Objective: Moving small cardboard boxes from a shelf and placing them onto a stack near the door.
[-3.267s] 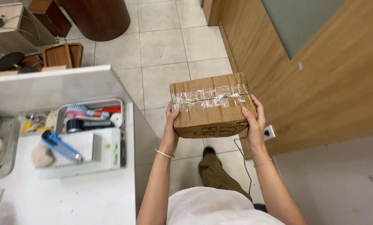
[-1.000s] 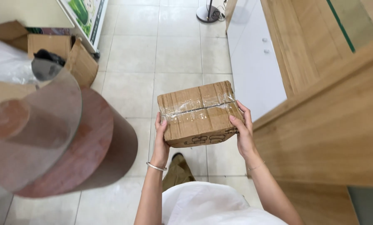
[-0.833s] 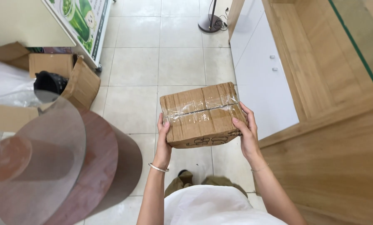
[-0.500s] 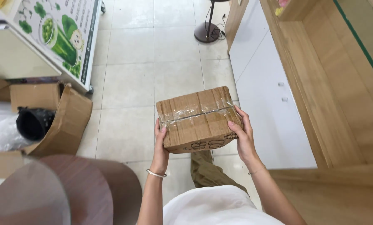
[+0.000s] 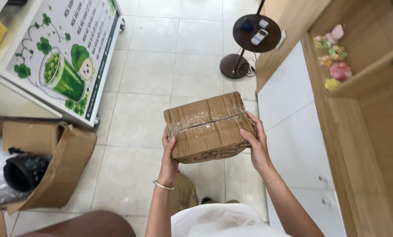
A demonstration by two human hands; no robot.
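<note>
A person looks down at a brown corrugated cardboard box sealed with clear plastic tape (image 5: 209,127), held in front of the waist above a pale tiled floor (image 5: 148,70). The left hand (image 5: 169,151) presses flat against the box's left end, thumb on top near the tape. The right hand (image 5: 256,142) presses the right end, fingers spread along the side. Both hands clamp the box between the palms, none underneath.

The box's long axis runs left to right, tilted so its right end sits slightly farther from the body. The taped top faces up.

The box looks stiff and fairly light, since two open palms carry it. The glossy tape is probably slick, so the bare cardboard ends seem the surer hold.

Left of the box lies an open torn carton (image 5: 58,164). Beyond the box stands a dark round pedestal stand (image 5: 254,35). Right of the box runs a white cabinet (image 5: 293,131).
</note>
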